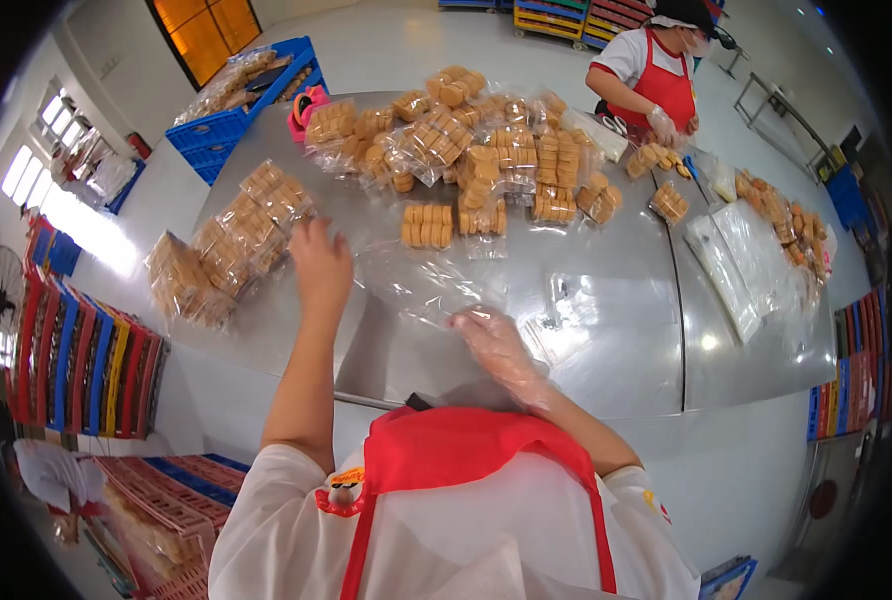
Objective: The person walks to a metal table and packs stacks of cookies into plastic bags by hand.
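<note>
My left hand [321,262] is bare and reaches over the steel table, fingers apart. Just beyond its fingertips lies the nearest of several clear packs of round biscuits [276,192], lined up on the left side. I cannot make out whether they touch. My right hand [501,348], in a clear plastic glove, pinches the edge of a large clear plastic bag [421,285] spread flat on the table. Beyond the bag stand small packs of biscuits [427,226], in front of a big heap of similar packs [506,150].
The steel table [616,350] has a seam right of centre. Plastic sheets [741,260] and more packs [786,220] lie right. A co-worker in a red apron [656,85] handles packs at the far side. Blue crates [211,130] stand at far left; a pink object [307,112] sits by the heap.
</note>
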A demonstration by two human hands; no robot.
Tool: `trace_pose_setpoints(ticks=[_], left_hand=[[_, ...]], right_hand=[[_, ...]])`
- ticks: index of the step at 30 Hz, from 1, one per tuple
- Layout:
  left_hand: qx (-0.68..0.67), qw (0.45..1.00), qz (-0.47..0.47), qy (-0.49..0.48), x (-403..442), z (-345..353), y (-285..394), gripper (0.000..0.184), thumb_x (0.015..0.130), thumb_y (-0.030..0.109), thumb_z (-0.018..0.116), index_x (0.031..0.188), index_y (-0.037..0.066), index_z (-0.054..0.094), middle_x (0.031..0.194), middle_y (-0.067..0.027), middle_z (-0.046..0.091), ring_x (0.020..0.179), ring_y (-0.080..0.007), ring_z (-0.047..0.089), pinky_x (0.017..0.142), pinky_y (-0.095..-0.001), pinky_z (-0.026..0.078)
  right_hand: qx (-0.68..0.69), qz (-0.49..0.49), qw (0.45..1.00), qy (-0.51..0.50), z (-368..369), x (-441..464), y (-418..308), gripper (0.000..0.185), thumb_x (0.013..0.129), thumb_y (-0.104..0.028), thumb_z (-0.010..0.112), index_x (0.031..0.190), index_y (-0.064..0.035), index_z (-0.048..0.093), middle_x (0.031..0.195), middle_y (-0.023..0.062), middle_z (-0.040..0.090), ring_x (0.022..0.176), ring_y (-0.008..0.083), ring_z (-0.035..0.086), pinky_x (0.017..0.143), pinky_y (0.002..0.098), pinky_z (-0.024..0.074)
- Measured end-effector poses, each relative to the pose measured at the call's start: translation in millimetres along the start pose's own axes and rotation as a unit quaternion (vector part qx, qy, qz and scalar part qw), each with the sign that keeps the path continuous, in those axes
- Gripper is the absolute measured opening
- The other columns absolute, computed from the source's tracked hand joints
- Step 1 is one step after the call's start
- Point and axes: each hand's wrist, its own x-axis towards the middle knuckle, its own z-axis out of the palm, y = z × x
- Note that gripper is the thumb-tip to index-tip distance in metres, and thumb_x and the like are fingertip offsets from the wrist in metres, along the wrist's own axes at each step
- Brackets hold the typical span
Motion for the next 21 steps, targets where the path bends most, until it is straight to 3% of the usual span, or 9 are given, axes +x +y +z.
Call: trace_pose_setpoints(ticks=[1, 3, 5, 8, 11, 14, 17, 20, 21], left_hand=[[0.013, 0.997, 0.066, 0.03, 11, 3, 15, 0.033, 0.083, 0.006, 0.066, 0.114, 0.0, 0.056, 0.106, -0.0183, 0.055, 0.099, -0.0373, 0.055, 0.092, -0.0441, 0.045], [-0.108, 0.974, 0.161, -0.118, 23, 29, 25, 0.036, 0.083, 0.014, 0.068, 0.115, 0.001, 0.058, 0.113, -0.0213, 0.054, 0.105, -0.0395, 0.054, 0.093, -0.0456, 0.044], [0.014, 0.926, 0.112, -0.36, 33, 37, 67, 0.046, 0.082, 0.026, 0.071, 0.119, 0.003, 0.057, 0.121, -0.0199, 0.053, 0.112, -0.0401, 0.053, 0.095, -0.0482, 0.044], [0.059, 0.909, 0.087, -0.404, 21, 67, 86, 0.068, 0.078, 0.04, 0.075, 0.13, 0.006, 0.048, 0.136, -0.0194, 0.045, 0.118, -0.0522, 0.046, 0.094, -0.0611, 0.044], [0.079, 0.897, 0.051, -0.432, 14, 84, 90, 0.078, 0.075, 0.044, 0.077, 0.136, 0.009, 0.043, 0.141, -0.0172, 0.039, 0.117, -0.0567, 0.044, 0.089, -0.0657, 0.044], [0.075, 0.906, 0.08, -0.408, 15, 95, 78, 0.073, 0.078, 0.04, 0.072, 0.136, 0.01, 0.041, 0.136, -0.0187, 0.043, 0.118, -0.0393, 0.052, 0.09, -0.0512, 0.049], [-0.024, 0.926, 0.016, -0.375, 27, 99, 66, 0.065, 0.08, 0.035, 0.069, 0.134, 0.009, 0.043, 0.128, -0.0144, 0.05, 0.115, -0.032, 0.054, 0.085, -0.0506, 0.05], [-0.331, 0.807, -0.143, -0.468, 62, 80, 53, 0.062, 0.078, 0.028, 0.069, 0.132, 0.008, 0.046, 0.117, -0.0109, 0.057, 0.103, -0.026, 0.059, 0.084, -0.0405, 0.049], [-0.395, 0.757, -0.185, -0.486, 70, 65, 49, 0.06, 0.077, 0.028, 0.069, 0.13, 0.009, 0.047, 0.113, -0.0092, 0.059, 0.098, -0.0233, 0.059, 0.08, -0.0382, 0.048]], right_hand=[[-0.007, 0.037, 0.999, -0.008, 9, 3, 1, 0.04, 0.099, -0.035, 0.052, 0.106, 0.0007, 0.069, 0.103, 0.0111, 0.067, 0.102, 0.02, 0.059, 0.09, 0.0346, 0.0454], [-0.011, 0.087, 0.996, -0.034, 27, 7, 9, 0.041, 0.098, -0.035, 0.052, 0.108, 0.0009, 0.069, 0.103, 0.0125, 0.067, 0.103, 0.0218, 0.059, 0.091, 0.0356, 0.045], [-0.003, 0.11, 0.992, -0.067, 48, 7, 24, 0.042, 0.098, -0.036, 0.052, 0.113, 0.0009, 0.067, 0.104, 0.0126, 0.068, 0.101, 0.0232, 0.06, 0.09, 0.0355, 0.0456], [-0.021, 0.107, 0.991, -0.073, 85, 2, 20, 0.044, 0.099, -0.037, 0.051, 0.119, -0.0005, 0.064, 0.098, 0.0117, 0.069, 0.092, 0.0235, 0.062, 0.086, 0.0357, 0.0476], [-0.036, 0.053, 0.996, -0.064, 101, 5, 29, 0.045, 0.099, -0.038, 0.051, 0.124, -0.0024, 0.062, 0.096, 0.0116, 0.07, 0.091, 0.0242, 0.063, 0.086, 0.0373, 0.0483], [0.049, 0.158, 0.985, -0.051, 105, 7, 27, 0.044, 0.1, -0.038, 0.051, 0.123, -0.0032, 0.064, 0.09, 0.0089, 0.068, 0.082, 0.0199, 0.061, 0.079, 0.0345, 0.049], [0.041, 0.172, 0.984, -0.034, 109, 7, 24, 0.042, 0.1, -0.037, 0.051, 0.122, -0.0031, 0.064, 0.082, 0.0037, 0.063, 0.069, 0.0126, 0.054, 0.065, 0.0299, 0.0466], [0.004, 0.108, 0.994, -0.001, 110, 13, 24, 0.042, 0.101, -0.037, 0.05, 0.12, -0.003, 0.065, 0.076, -0.0004, 0.057, 0.061, 0.0085, 0.047, 0.054, 0.0267, 0.0404], [0.023, 0.127, 0.992, 0.007, 107, 14, 20, 0.04, 0.101, -0.036, 0.05, 0.117, -0.0027, 0.066, 0.079, 0.0005, 0.059, 0.063, 0.0087, 0.049, 0.056, 0.026, 0.0427]])
